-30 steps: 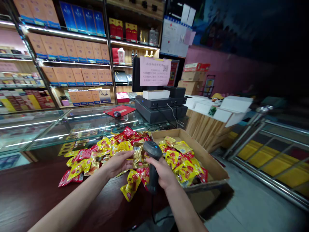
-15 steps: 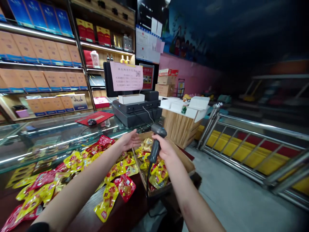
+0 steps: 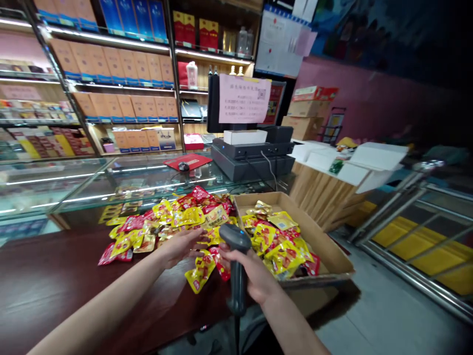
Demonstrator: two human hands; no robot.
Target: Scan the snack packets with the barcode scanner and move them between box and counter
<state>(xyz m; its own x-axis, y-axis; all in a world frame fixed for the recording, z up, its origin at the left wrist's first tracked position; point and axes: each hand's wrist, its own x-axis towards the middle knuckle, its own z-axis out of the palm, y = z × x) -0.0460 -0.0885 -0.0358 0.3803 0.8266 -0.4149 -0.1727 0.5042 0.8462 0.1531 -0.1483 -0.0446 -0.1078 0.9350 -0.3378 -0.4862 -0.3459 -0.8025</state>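
Observation:
My right hand (image 3: 254, 273) is wrapped round the handle of a dark grey barcode scanner (image 3: 237, 261), whose cord hangs straight down. To its left, my left hand (image 3: 183, 246) is held out with its fingers stretched and nothing in it, close over the near edge of a pile of yellow and red snack packets (image 3: 177, 214) on the counter. One yellow packet (image 3: 201, 271) lies in front of the pile, and a red packet (image 3: 221, 264) beside it is partly hidden by my right hand. Right of the scanner is a shallow cardboard box (image 3: 318, 236) holding more yellow and red packets.
A glass display counter (image 3: 129, 180) runs behind the pile. At the back stand a monitor with a pink notice (image 3: 244, 101) and a black cash drawer (image 3: 240, 167). A mouse (image 3: 184, 166) rests on a red mat. Metal railing (image 3: 406, 236) stands at the right.
The view has swung left. My right hand has brought the scanner from over the cardboard box to beside the packets on the counter. My left hand has come nearer and lower, still open.

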